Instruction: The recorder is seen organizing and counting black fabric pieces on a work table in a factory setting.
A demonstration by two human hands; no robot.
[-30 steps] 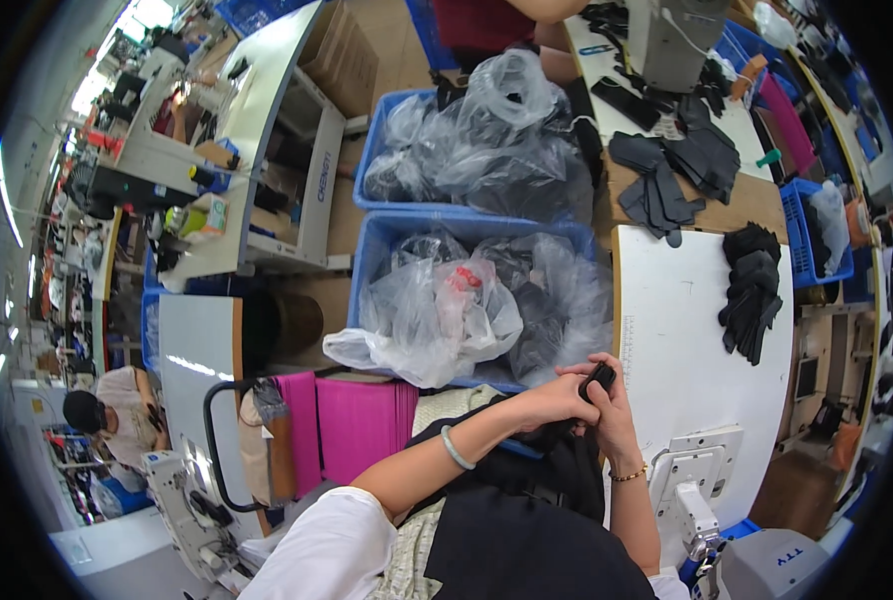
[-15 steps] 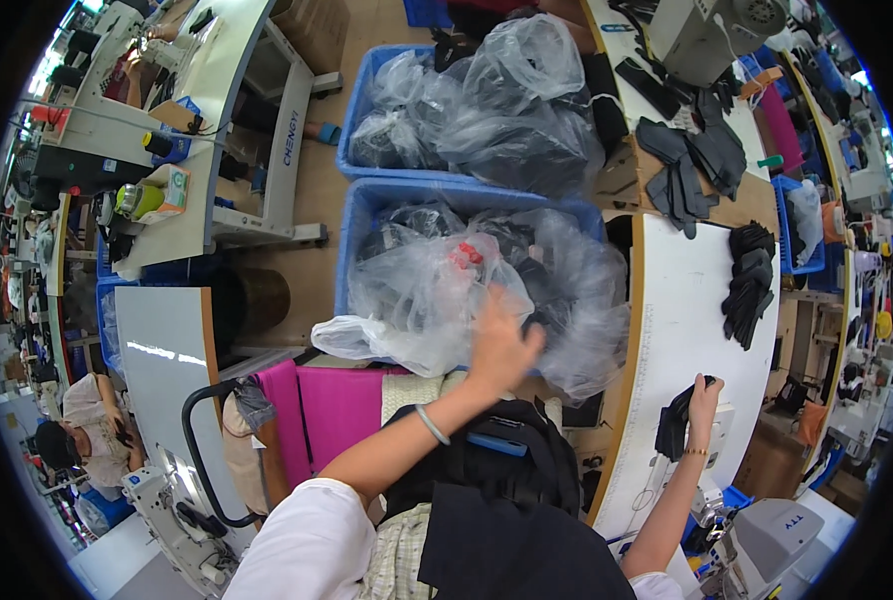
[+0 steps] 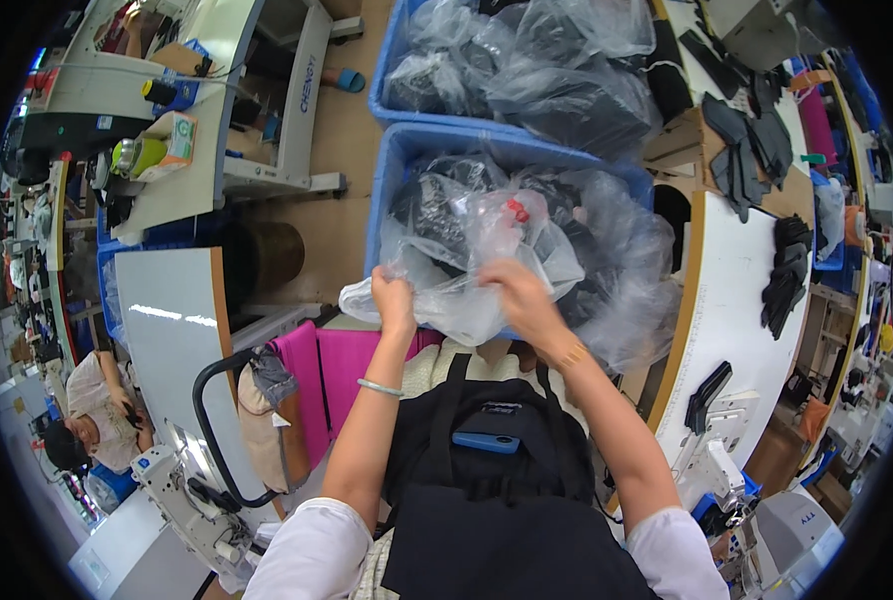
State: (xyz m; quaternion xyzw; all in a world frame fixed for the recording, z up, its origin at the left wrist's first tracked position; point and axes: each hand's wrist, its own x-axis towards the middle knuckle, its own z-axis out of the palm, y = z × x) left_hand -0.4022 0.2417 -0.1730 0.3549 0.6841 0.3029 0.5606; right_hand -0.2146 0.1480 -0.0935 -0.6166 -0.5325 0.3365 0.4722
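A clear plastic bag (image 3: pixel 467 312) with a red patch near its top lies over the near blue bin (image 3: pixel 392 185), its edge spread toward me. My left hand (image 3: pixel 395 300) is closed on the bag's left edge. Against the right part of the same bag is my right hand (image 3: pixel 529 302); its fingers are smeared by motion, so their grip is unclear. Dark pieces show through the plastic inside the bin. On the white table to the right lies a small stack of black fabric pieces (image 3: pixel 708 396), apart from both hands.
A second blue bin (image 3: pixel 379 75) with bagged dark goods stands beyond the first. More black pieces (image 3: pixel 789 275) lie farther along the right table (image 3: pixel 732 300). Sewing machines (image 3: pixel 722 475) flank me. A black bag with a blue device (image 3: pixel 487 442) is at my lap.
My right hand has let go of the black pieces, now lying on the right table, and come over to the bag. My left hand has moved left and taken the bag's edge.
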